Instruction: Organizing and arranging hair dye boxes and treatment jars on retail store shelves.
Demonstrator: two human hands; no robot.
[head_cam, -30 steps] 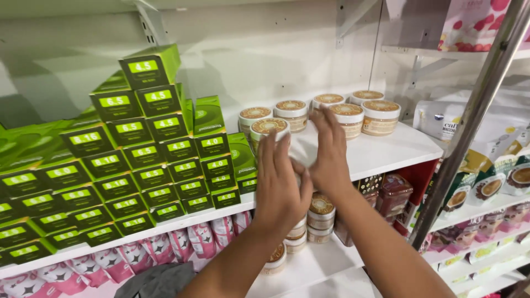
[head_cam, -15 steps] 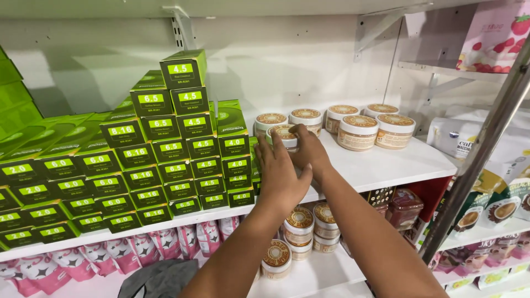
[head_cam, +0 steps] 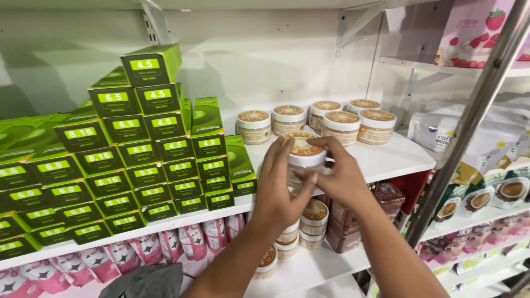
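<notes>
My left hand (head_cam: 279, 190) and right hand (head_cam: 343, 175): fingers curled, pinching jar (head_cam: 303, 153) by sides from 9 and 3 o'clock, above white shelf (head_cam: 386, 160) front edge. Jar likely light, rigid, smooth plastic, maybe slippery; grip wall below lid. Round, white, brown-gold patterned lid. Matching jars (head_cam: 342, 122) at 1 o'clock; green boxes (head_cam: 165, 149) at 9.

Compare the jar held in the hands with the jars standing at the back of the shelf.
The held jar is gripped by the left hand and right hand, tilted toward the camera; the back jars stand upright in a group on the shelf, untouched. All share white bodies and patterned brown lids.
</notes>
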